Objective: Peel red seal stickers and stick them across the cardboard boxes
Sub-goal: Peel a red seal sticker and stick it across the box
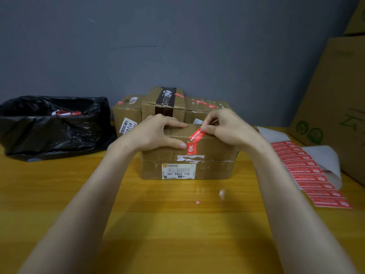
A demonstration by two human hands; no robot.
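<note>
wall (177,36): plain grey-blue, faint scuffs | table (177,238): glossy yellow wood, soft glare | left: black bin bag (49,127) against wall | right: big cardboard carton (335,91) | light: dim; even

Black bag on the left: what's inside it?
Crumpled red and white scraps lie inside the black bag, towards its back. Anything deeper is hidden by the bag's front fold.
</note>
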